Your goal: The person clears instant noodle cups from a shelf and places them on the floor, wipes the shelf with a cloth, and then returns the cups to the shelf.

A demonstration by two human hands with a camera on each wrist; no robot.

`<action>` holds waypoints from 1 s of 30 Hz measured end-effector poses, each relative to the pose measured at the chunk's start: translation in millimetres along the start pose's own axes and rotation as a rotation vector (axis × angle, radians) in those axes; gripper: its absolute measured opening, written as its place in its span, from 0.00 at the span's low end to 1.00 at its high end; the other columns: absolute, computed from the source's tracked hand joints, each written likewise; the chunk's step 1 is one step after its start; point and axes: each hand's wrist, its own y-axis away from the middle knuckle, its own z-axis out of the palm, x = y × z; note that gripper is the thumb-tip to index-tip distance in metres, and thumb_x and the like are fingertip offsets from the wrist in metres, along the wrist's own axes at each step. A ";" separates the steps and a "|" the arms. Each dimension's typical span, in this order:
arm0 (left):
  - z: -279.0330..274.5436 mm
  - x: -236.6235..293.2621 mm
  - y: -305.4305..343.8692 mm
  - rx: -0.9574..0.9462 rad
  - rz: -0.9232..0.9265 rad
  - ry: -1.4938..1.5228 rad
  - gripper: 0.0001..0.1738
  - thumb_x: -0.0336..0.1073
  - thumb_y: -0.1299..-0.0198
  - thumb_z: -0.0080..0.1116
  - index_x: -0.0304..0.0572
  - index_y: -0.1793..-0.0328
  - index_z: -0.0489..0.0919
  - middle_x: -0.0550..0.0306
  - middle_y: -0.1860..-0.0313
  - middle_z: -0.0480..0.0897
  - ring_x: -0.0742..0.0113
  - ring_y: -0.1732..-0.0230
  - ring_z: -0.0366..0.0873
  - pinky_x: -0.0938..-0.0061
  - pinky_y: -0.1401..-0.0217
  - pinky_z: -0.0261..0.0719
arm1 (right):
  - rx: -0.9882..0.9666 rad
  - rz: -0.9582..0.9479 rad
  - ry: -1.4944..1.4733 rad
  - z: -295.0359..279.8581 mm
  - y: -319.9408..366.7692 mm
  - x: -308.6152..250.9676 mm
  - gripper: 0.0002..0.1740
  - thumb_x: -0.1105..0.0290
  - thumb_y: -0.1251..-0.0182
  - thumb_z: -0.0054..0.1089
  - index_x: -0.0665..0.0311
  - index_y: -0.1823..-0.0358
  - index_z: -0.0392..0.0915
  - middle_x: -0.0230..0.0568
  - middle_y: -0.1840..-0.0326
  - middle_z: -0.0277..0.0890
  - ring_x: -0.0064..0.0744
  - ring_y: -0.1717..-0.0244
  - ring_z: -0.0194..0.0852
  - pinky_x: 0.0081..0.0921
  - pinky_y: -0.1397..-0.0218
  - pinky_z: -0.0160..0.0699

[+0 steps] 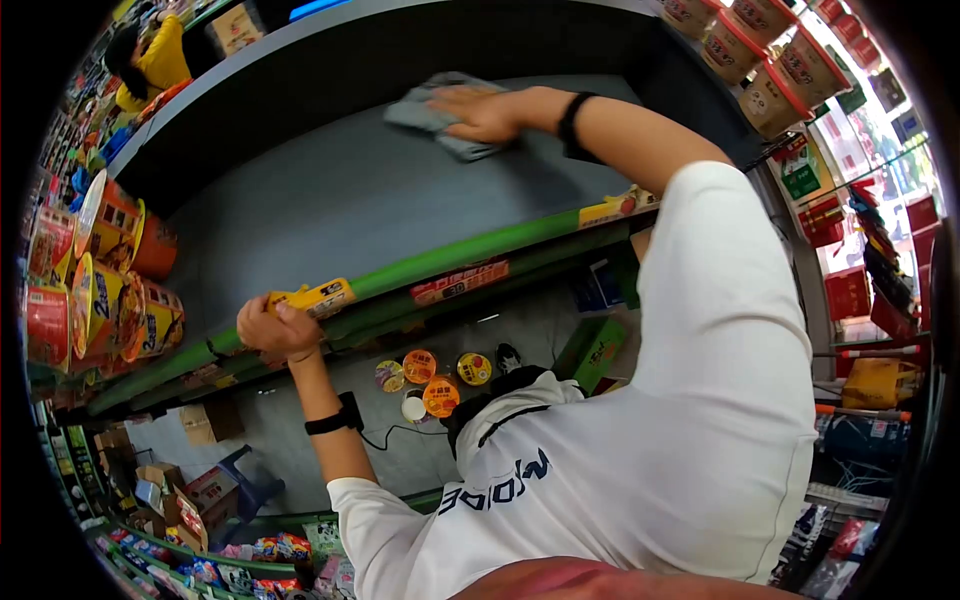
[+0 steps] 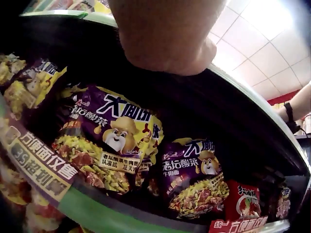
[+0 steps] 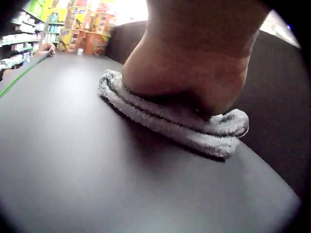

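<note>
Cloth beneath right grip on shelf, left grip round green edge

Grey cloth, dark grey shelf
I see green trim along the shelf's front, yellow-and-orange tubs at its left end.

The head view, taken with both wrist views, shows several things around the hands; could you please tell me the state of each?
Right hand: fingers extended, resting on the cloth.
Cloth: folded in layers, lying on the shelf.
Left hand: curled over the shelf's front edge.
Left-end noodle tubs: stacked.
Red-rimmed tubs: stacked.
Purple noodle packets: standing face-out.
Floor tubs: clustered.
</note>
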 end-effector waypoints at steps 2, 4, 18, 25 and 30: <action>0.1 -1.9 1.5 0.032 0.016 -0.023 0.15 0.39 0.44 0.48 0.35 0.58 0.76 0.46 0.58 0.78 0.46 0.55 0.73 0.53 0.48 0.68 | 0.014 0.156 -0.033 26.5 52.1 66.1 0.38 0.48 0.21 0.33 0.60 0.19 0.42 0.57 0.16 0.33 0.55 0.16 0.27 0.46 0.16 0.33; 1.4 -4.1 2.3 0.040 0.034 -0.039 0.16 0.39 0.43 0.48 0.34 0.58 0.77 0.45 0.59 0.78 0.45 0.56 0.73 0.53 0.49 0.69 | -0.045 0.407 -0.035 30.5 115.1 106.7 0.37 0.51 0.21 0.34 0.64 0.20 0.45 0.58 0.16 0.36 0.53 0.16 0.29 0.43 0.16 0.36; -0.2 -8.1 0.6 0.015 0.014 -0.076 0.16 0.41 0.46 0.50 0.36 0.60 0.77 0.42 0.60 0.79 0.43 0.55 0.75 0.51 0.48 0.70 | 0.146 0.863 0.358 32.8 205.3 223.6 0.18 0.74 0.35 0.50 0.69 0.45 0.77 0.58 0.50 0.82 0.56 0.48 0.82 0.48 0.46 0.81; 5.1 -5.3 -1.4 0.061 0.018 -0.040 0.15 0.40 0.49 0.49 0.40 0.60 0.77 0.50 0.61 0.78 0.49 0.54 0.74 0.54 0.47 0.66 | 0.385 0.288 0.032 -43.2 97.9 43.0 0.30 0.71 0.34 0.52 0.54 0.28 0.66 0.63 0.48 0.78 0.53 0.45 0.80 0.44 0.41 0.76; 3.6 -3.3 -3.3 0.055 -0.013 -0.003 0.13 0.41 0.47 0.49 0.42 0.60 0.77 0.50 0.59 0.79 0.50 0.53 0.74 0.55 0.46 0.66 | 0.535 -0.093 -1.092 -40.4 -27.4 -141.7 0.25 0.71 0.38 0.51 0.65 0.37 0.72 0.50 0.50 0.82 0.42 0.49 0.80 0.33 0.40 0.75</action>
